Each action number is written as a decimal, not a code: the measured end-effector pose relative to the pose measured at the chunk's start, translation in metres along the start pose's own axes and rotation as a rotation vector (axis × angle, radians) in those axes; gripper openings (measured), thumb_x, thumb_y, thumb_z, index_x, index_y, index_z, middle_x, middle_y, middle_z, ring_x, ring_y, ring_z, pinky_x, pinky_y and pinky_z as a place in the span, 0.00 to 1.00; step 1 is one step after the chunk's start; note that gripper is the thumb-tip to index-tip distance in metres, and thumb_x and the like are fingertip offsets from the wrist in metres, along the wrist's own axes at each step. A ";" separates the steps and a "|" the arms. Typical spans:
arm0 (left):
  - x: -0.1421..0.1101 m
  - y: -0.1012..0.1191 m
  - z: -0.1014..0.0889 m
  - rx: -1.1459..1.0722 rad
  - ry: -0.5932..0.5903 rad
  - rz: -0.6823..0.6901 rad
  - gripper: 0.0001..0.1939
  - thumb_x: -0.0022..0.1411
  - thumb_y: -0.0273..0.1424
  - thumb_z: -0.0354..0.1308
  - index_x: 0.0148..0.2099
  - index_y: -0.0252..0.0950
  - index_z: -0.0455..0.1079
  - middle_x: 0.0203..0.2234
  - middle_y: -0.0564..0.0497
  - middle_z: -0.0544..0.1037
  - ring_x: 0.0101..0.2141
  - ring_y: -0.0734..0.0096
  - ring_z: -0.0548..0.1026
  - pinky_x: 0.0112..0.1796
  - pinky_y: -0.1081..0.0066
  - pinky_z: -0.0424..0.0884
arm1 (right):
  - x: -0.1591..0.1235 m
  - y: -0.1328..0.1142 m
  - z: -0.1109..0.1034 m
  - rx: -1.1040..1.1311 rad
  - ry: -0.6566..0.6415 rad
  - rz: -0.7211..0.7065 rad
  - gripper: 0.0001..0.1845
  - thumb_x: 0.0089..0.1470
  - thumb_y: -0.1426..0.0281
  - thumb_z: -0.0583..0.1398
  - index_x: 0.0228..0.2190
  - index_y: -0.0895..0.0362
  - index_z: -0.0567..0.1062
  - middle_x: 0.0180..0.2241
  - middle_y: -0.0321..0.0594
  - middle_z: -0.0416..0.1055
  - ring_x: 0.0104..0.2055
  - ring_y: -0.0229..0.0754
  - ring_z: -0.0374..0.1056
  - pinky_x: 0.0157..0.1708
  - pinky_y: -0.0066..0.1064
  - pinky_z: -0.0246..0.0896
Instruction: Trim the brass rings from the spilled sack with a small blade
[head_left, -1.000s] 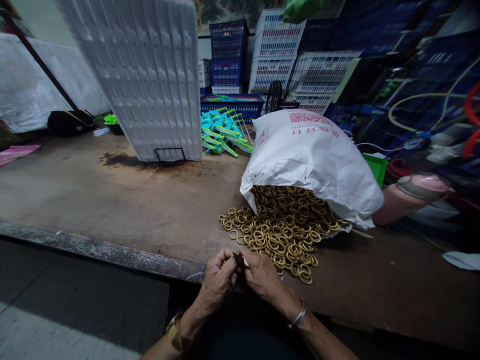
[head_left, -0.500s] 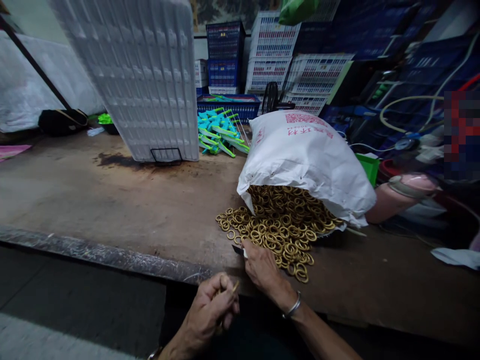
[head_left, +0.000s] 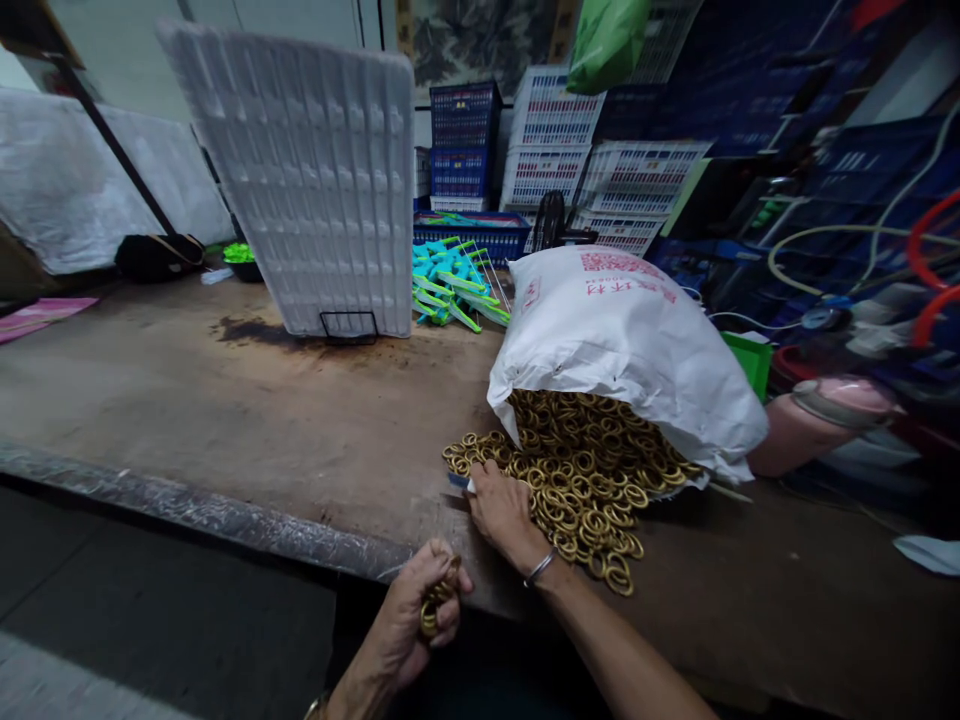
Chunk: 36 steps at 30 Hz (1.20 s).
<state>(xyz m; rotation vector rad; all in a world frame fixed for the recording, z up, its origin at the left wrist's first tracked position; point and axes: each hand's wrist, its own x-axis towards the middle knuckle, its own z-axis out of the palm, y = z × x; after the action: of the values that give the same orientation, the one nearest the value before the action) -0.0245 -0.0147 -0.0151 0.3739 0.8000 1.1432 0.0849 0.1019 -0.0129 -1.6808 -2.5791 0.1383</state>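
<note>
Several brass-coloured rings (head_left: 430, 618) are bunched in my left hand (head_left: 412, 620), its fingers curled around them just off the table's front edge. My right hand (head_left: 499, 510) reaches onto the near left side of a loose pile of the same rings (head_left: 574, 490). A small knife (head_left: 457, 481) is gripped in it; only the dark blade and a bit of white handle stick out to the left. Whether its fingertips also pinch a ring is hidden. The pile spills from the mouth of a white woven sack (head_left: 615, 320) lying on its side.
A white ribbed panel (head_left: 322, 190) stands upright on a black wire stand (head_left: 349, 327). Behind it lie turquoise and green plastic parts (head_left: 454, 280). Stacked crates (head_left: 551, 120) line the back. To the sack's right are a pink bottle (head_left: 825, 420) and a green tray (head_left: 750, 358).
My hands were together at the table edge, then came apart. My right hand has moved forward with the knife onto the ring pile. My left hand has turned, showing the rings in it.
</note>
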 end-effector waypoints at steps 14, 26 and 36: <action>0.017 0.007 0.001 -0.199 0.050 -0.014 0.10 0.52 0.34 0.57 0.29 0.34 0.61 0.25 0.52 0.71 0.14 0.88 0.55 0.14 0.82 0.46 | -0.001 -0.001 -0.005 0.114 0.019 0.031 0.13 0.47 0.77 0.51 0.37 0.55 0.66 0.27 0.38 0.71 0.29 0.40 0.67 0.25 0.27 0.46; 0.032 0.003 0.013 0.803 0.186 0.590 0.12 0.57 0.32 0.51 0.43 0.35 0.68 0.34 0.48 0.75 0.34 0.70 0.71 0.36 0.72 0.65 | -0.016 0.011 -0.010 1.279 -0.136 0.169 0.07 0.42 0.67 0.54 0.23 0.59 0.68 0.19 0.30 0.62 0.22 0.32 0.56 0.24 0.23 0.50; 0.040 0.004 0.016 0.518 0.173 0.300 0.11 0.53 0.38 0.53 0.27 0.36 0.59 0.14 0.61 0.62 0.13 0.83 0.56 0.16 0.80 0.52 | -0.029 0.007 -0.002 1.433 -0.182 0.164 0.13 0.46 0.61 0.55 0.19 0.58 0.64 0.16 0.28 0.56 0.19 0.29 0.50 0.19 0.22 0.46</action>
<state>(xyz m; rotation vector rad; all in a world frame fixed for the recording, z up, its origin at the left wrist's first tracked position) -0.0080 0.0250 -0.0161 0.8564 1.2261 1.2483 0.1027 0.0785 -0.0120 -1.1821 -1.4742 1.6648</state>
